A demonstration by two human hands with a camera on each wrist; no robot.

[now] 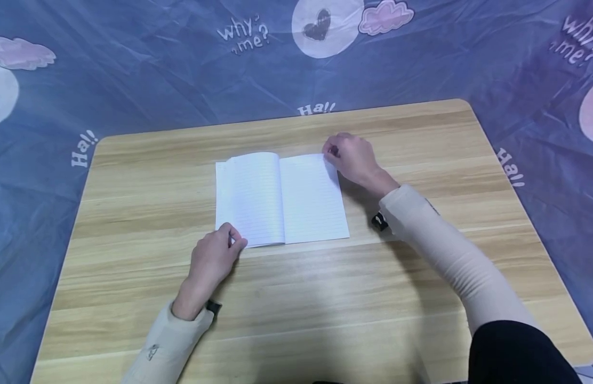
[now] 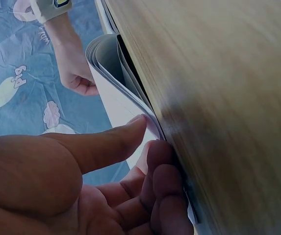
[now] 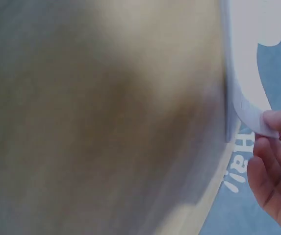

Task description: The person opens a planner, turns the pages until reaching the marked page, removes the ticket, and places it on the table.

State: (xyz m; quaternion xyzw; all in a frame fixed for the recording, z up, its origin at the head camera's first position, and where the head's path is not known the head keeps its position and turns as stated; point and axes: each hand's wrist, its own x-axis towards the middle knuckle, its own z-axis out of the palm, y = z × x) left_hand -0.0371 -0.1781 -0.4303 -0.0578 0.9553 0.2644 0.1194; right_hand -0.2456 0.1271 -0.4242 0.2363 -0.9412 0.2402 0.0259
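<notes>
White notebook [image 1: 313, 200] gripped at two opposite corners

The right hand [image 1: 351, 157] has its thumb and fingers together, its grip clamped on a page [image 3: 250, 113] at the notebook's far right corner, where the paper bends up. The left hand [image 1: 215, 253] is at the near left corner, thumb on the paper and fingers curled at the edge, its grip pinching there. Between them the notebook lies spread on the counter [image 1: 373, 298], lined sides up, its fold running from near to far; leaves bulge on the left side over sheets that show beyond them. Pale sleeves [image 1: 440, 245] cover both forearms. Beyond the counter's far edge is blue cloth [image 1: 157, 69] with printed clouds and lettering.
</notes>
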